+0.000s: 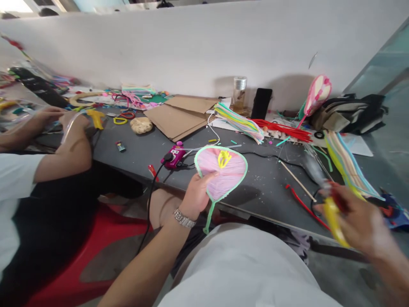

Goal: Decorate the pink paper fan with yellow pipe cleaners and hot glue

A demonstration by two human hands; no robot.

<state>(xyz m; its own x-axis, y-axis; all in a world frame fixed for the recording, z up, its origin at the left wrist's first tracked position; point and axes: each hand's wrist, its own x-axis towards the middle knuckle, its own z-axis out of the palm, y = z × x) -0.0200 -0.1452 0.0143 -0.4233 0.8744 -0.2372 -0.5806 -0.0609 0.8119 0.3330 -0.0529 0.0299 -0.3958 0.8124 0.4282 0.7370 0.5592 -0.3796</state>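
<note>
At the far left, a co-worker [28, 170] in a white sleeve and black apron sits on a red plastic chair [79, 238], hands [60, 119] busy at the counter [134, 164] with a clear, glossy strip I can't make out well. The dark grey counter top is scuffed and flecked. Beyond those hands lie a yellow cut-out [96, 118], scissors with red loops [128, 115] and a lumpy tan ball [141, 125]. Flat corrugated cardboard sheets [179, 115] sit against the white partition wall [191, 42].

My left hand [198, 196], with a metal link watch [184, 218] on the wrist, holds the teardrop frame [220, 170], its fingers curled around the lower edge. The frame is wrapped in pink fibre, rimmed in pale green chenille, with a yellow squiggle at the centre and a green stem. A purple glue gun [174, 155] lies just beyond it, trailing a black cord [150, 204].

At right, my right hand [361, 221] has its fingers closed on a yellow chenille bundle [332, 219], blurred, with some red at its tip. Striped pipe-cleaner bundles [347, 164] lie behind it, and a black bag [348, 113] is cut off by clutter.
</note>
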